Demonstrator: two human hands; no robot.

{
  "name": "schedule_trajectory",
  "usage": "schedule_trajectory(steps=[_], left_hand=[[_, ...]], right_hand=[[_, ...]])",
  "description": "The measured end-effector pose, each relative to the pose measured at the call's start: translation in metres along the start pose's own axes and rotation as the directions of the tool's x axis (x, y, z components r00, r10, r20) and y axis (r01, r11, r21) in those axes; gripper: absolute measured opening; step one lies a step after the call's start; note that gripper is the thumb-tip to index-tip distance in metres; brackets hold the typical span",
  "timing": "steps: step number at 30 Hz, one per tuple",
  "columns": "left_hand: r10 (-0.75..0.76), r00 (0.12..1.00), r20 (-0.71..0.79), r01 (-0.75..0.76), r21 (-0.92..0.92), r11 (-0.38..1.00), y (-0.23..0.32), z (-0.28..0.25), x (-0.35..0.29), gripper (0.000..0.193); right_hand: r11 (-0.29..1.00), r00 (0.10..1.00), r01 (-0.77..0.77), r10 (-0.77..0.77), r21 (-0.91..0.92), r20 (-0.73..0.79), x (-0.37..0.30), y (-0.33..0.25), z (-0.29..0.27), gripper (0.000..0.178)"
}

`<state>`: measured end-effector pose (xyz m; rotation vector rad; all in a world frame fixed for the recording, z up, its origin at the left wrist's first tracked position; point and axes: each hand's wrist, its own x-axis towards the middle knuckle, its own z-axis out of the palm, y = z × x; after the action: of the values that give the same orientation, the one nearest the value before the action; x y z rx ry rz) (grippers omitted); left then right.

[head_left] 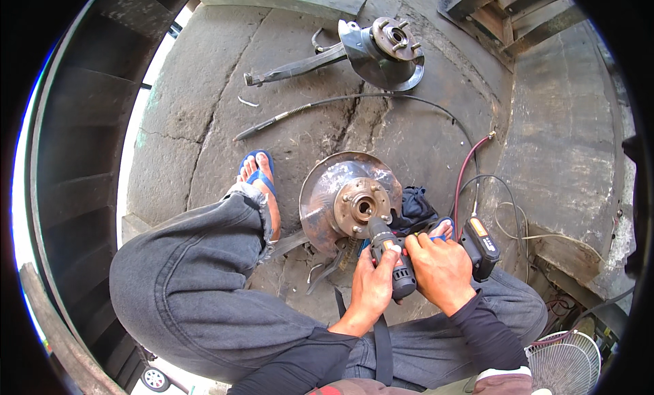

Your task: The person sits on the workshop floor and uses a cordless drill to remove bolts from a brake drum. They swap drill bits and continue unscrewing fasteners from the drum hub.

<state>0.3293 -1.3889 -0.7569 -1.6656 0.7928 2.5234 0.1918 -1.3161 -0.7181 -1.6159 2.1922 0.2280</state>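
A black cordless drill (402, 278) lies across my two hands, its chuck end pointing away from me at a rusty wheel hub (349, 218). My left hand (371, 285) wraps around the drill's body, thumb on top. Closed around its handle is my right hand (441, 269), and the battery (479, 244) sticks out beyond it on the right. The hub has short studs around a round centre hole. Behind it sits a worn round metal dust shield (317, 203). Whether the drill's tip touches the hub, I cannot tell.
Farther off lies a second hub (395, 37) with a dark shield and long metal arm (296, 67). A black hose (293, 112) curves across the cracked concrete toward a red hose (464, 167). Dark cloth (415, 208) lies beside the near hub. A fan (565, 361) stands at lower right.
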Motion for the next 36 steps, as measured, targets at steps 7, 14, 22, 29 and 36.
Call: schedule_trajectory(steps=[7, 14, 22, 29, 36], left_hand=[[0.015, 0.999, -0.031, -0.013, 0.054, 0.998, -0.003, 0.002, 0.001, 0.052], [0.102, 0.995, 0.003, -0.101, 0.139, 0.985, -0.01, 0.002, 0.006, 0.055], [0.208, 0.975, -0.081, -0.177, 0.285, 0.942, -0.019, 0.008, 0.002, 0.054], [0.271, 0.955, 0.123, -0.283, 0.094, 0.954, 0.013, 0.006, -0.018, 0.053], [0.389, 0.856, 0.341, -0.346, -0.181, 0.921, 0.061, 0.005, -0.011, 0.064]], right_hand=[[1.0, 1.0, 0.02, -0.02, 0.01, 0.023, -0.001, 0.003, 0.002, 0.02], [1.0, 1.0, 0.002, -0.002, 0.015, 0.003, -0.006, 0.004, 0.003, 0.023], [0.995, 0.999, 0.032, -0.029, 0.097, -0.033, -0.016, 0.012, 0.007, 0.027], [0.97, 0.95, -0.082, 0.146, 0.228, -0.277, -0.027, 0.015, 0.006, 0.039], [0.464, 0.793, 0.1, 0.497, 0.88, -0.352, -0.059, 0.011, -0.012, 0.042]])
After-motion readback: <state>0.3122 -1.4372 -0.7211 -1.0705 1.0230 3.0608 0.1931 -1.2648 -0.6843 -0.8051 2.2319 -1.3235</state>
